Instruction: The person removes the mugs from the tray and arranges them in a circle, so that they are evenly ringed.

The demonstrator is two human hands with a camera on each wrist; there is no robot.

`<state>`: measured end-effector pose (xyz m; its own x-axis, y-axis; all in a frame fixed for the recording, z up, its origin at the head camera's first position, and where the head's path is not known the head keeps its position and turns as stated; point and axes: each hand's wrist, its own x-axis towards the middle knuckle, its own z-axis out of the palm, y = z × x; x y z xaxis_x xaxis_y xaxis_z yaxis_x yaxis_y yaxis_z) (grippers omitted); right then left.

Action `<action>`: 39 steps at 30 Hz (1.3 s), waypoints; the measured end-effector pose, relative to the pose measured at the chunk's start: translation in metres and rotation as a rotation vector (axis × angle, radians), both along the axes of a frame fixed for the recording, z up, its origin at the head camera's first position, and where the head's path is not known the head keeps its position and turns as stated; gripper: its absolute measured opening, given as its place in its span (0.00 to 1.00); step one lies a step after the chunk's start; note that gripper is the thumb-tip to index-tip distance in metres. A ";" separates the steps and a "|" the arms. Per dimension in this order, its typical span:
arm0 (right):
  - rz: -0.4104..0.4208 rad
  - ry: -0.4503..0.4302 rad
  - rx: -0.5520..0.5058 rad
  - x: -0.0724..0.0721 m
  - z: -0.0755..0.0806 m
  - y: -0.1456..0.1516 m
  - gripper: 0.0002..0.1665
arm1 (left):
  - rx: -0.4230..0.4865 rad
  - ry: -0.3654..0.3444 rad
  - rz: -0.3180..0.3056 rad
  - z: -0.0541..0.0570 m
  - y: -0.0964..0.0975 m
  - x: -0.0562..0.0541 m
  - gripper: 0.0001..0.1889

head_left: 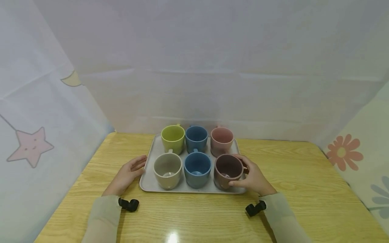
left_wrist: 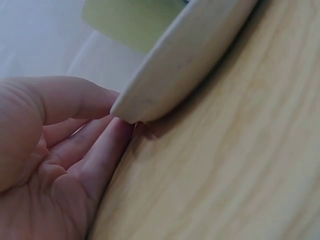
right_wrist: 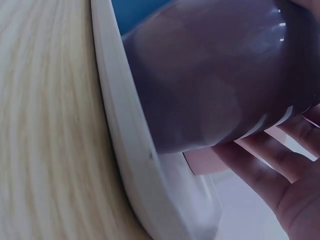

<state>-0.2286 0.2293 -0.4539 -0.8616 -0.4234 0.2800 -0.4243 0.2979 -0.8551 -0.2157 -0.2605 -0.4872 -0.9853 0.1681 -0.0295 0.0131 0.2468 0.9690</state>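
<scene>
A light grey tray [head_left: 147, 184] bears several mugs in two rows. My right hand [head_left: 254, 177] holds the dark brown mug [head_left: 219, 179] at the front right, with the thumb on its near side and the fingers around its far side. In the right wrist view, this brown mug [right_wrist: 200, 75] is upright within the tray's rim [right_wrist: 122, 115]. At the tray's left edge, my left hand [head_left: 127, 175] pinches the rim [left_wrist: 160, 80] with its fingertips; in the left wrist view, a fingertip reaches under it. Beside the brown mug stand a blue mug [head_left: 197, 177] and a cream mug [head_left: 168, 177].
Behind them, the back row has a yellow-green mug [head_left: 173, 135], another blue mug [head_left: 196, 135] and a pink mug [head_left: 222, 140]. Everything rests on a wooden table [head_left: 188, 216]. A pale cloth [head_left: 194, 94] hangs along the table's far edge, with printed cloth at both sides.
</scene>
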 end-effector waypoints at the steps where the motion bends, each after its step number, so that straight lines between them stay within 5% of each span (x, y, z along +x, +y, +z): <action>1: -0.002 0.012 0.003 0.000 0.000 0.001 0.53 | 0.001 0.001 0.000 -0.002 -0.001 0.000 0.33; 12: -0.003 0.123 -0.079 -0.004 0.010 0.031 0.51 | -0.029 0.012 0.008 -0.003 -0.003 -0.001 0.33; 19: -0.091 0.168 -0.123 -0.009 0.012 0.055 0.50 | -0.025 0.022 0.028 -0.004 -0.004 -0.002 0.32; 28: -0.267 0.103 -0.034 -0.014 0.007 0.095 0.49 | -0.018 0.019 0.032 -0.011 -0.001 -0.003 0.31; 39: -0.389 -0.046 0.161 -0.048 0.013 0.140 0.54 | -0.029 0.010 0.049 -0.009 -0.001 -0.005 0.30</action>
